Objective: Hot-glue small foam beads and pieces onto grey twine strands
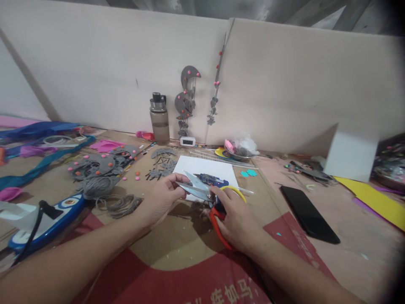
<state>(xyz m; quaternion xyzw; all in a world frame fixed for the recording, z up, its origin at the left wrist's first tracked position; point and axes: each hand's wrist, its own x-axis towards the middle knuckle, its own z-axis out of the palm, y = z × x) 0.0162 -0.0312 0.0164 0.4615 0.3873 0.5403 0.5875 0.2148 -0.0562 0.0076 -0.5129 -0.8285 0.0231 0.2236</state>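
Observation:
My right hand (238, 215) grips a pair of scissors (202, 192) with one red and one yellow handle loop, its blades spread and pointing left. My left hand (164, 196) is closed in a pinch at the blade tips; whatever its fingers hold is too small or hidden to make out. Beneath the scissors lies a sheet of white paper (221, 166) with a dark blue tool (215, 180) on it, partly covered by the blades. Grey felt cutouts (163, 166) lie just beyond my left hand.
Grey yarn (120, 204) and dotted felt moons (95, 164) sit at left, near a blue-and-white object (50, 221) with a black cable. A bottle (160, 120) stands by the wall. Two teal pieces (248, 173), a black phone (310, 213) and yellow sheets (373, 198) lie right.

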